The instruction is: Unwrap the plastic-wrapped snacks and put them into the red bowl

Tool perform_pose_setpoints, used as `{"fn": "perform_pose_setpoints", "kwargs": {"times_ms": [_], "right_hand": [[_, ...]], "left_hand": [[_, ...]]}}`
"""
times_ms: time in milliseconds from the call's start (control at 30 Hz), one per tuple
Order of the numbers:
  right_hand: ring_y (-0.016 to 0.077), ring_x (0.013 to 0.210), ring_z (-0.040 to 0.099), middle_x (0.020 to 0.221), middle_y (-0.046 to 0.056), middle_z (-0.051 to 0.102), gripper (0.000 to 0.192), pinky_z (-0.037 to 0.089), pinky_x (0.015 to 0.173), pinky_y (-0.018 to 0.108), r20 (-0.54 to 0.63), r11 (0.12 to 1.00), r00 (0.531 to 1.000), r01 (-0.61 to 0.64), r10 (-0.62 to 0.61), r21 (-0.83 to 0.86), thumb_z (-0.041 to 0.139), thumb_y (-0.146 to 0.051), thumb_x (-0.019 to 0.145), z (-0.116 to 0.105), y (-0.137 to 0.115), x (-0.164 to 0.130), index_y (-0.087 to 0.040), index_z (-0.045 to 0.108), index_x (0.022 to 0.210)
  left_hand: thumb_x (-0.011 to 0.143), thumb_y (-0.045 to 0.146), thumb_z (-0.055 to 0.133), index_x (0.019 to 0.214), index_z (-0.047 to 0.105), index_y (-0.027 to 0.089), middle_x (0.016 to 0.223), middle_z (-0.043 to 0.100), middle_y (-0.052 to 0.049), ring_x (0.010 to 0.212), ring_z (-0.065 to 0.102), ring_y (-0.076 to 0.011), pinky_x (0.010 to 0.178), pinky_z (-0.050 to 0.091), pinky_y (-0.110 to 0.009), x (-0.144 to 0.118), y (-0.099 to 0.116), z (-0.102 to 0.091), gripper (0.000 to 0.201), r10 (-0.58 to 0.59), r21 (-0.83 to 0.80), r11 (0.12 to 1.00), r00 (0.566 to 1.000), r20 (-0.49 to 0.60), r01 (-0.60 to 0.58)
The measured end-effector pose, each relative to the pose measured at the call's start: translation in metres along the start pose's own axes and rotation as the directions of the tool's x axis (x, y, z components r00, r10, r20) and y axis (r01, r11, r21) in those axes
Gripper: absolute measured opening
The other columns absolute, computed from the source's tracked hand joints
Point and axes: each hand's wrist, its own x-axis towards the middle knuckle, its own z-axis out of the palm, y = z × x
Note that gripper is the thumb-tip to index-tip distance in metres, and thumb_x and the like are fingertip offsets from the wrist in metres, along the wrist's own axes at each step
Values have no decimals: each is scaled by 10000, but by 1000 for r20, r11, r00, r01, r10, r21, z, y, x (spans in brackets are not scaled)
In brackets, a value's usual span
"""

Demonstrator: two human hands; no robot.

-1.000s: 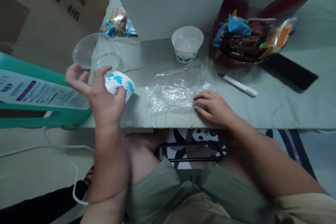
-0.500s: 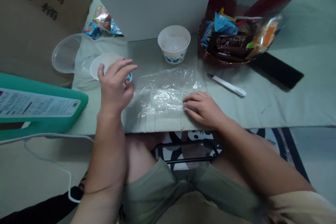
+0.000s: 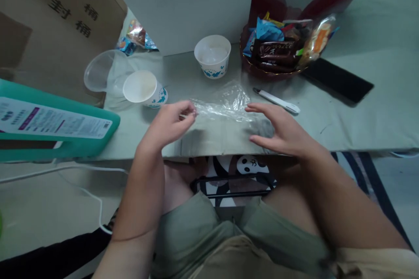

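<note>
A clear plastic bag point(image 3: 225, 103) lies crumpled on the cloth-covered table between my hands. My left hand point(image 3: 173, 121) pinches its left end between thumb and fingers. At the bag's right end, my right hand point(image 3: 278, 128) is open, thumb and fingers spread apart, close to the plastic. Just beyond my left hand a white paper bowl with blue leaf print point(image 3: 140, 87) leans on its side, its mouth turned to the left. A second paper bowl point(image 3: 212, 57) stands upright behind the bag, with something whitish and translucent inside.
Right of the bag lies a white utility knife point(image 3: 278, 101). A dark basket of packaged snacks point(image 3: 275, 74) and a black phone point(image 3: 340, 82) are behind it. At left are a clear round lid point(image 3: 94, 72), a green jug point(image 3: 108, 128) and a cardboard box point(image 3: 65, 52). A white carton point(image 3: 196, 4) stands behind.
My left hand has come down from the left bowl to the bag and pinched it. My right hand has opened off the bag's edge. The bag has bunched into a narrower strip.
</note>
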Motion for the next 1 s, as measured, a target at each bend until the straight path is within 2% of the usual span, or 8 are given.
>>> {"fn": "perform_pose_setpoints", "kwargs": {"times_ms": [100,200,300,400,467,600,700,1000], "right_hand": [[344,1332,598,1482,163,596,869,466,1113,541,66,995,997,20,-27,101,783,-531,795,-6,1,-7,-235,418,1526],[334,1334,605,1345,136,690,555,455,1122,554,32,995,999,-22,19,101,710,-445,870,0,2,-4,-241,558,1363],[293,1201,691,990,53,776,100,447,1124,545,-32,993,997,-70,73,94,590,-326,933,6,4,3,-252,657,943],[218,889,740,857,23,754,142,549,960,451,-99,967,979,-153,176,202,599,-350,922,8,4,8,-240,637,842],[177,742,705,796,17,730,159,571,770,365,-125,927,955,-220,268,303,631,-378,900,9,2,10,-232,630,835],[107,483,565,689,-20,661,249,453,476,264,-117,781,860,-383,496,493,660,-466,874,17,0,16,-237,569,839],[74,374,425,658,-44,630,301,312,371,245,-119,704,790,-453,601,547,689,-510,839,27,5,22,-253,542,895],[95,395,451,661,-24,676,358,322,394,260,-92,668,692,-642,716,375,699,-451,826,40,11,28,-251,546,1080]], "left_hand": [[859,345,653,841,596,198,845,718,-39,793,689,-172,671,544,-273,-2,-7,-5,159,-59,-355,934,997,-47,39],[796,327,740,868,547,214,895,712,-36,822,713,-169,656,555,-250,-6,-16,-1,235,-62,-563,824,998,23,64],[714,271,817,1074,533,245,987,722,-37,805,718,-150,654,557,-232,-10,-25,6,460,-25,-593,799,991,133,99],[685,230,842,1260,476,261,946,721,-23,713,699,-127,633,546,-228,-14,-33,9,682,-27,-531,827,958,285,181],[716,237,823,1231,517,239,815,700,5,661,678,-125,614,532,-230,-16,-38,10,599,-33,-510,834,943,332,209],[713,302,839,1080,588,216,723,645,25,685,671,-134,691,568,-270,-12,-49,14,453,-82,-657,746,994,71,108],[683,343,850,1060,558,252,747,615,43,729,692,-143,747,604,-299,-6,-55,19,486,-178,-787,617,974,-140,0],[700,482,819,1235,471,275,875,751,-34,685,733,-169,555,547,-227,-7,-70,16,671,-248,-777,598,967,54,197]]}}
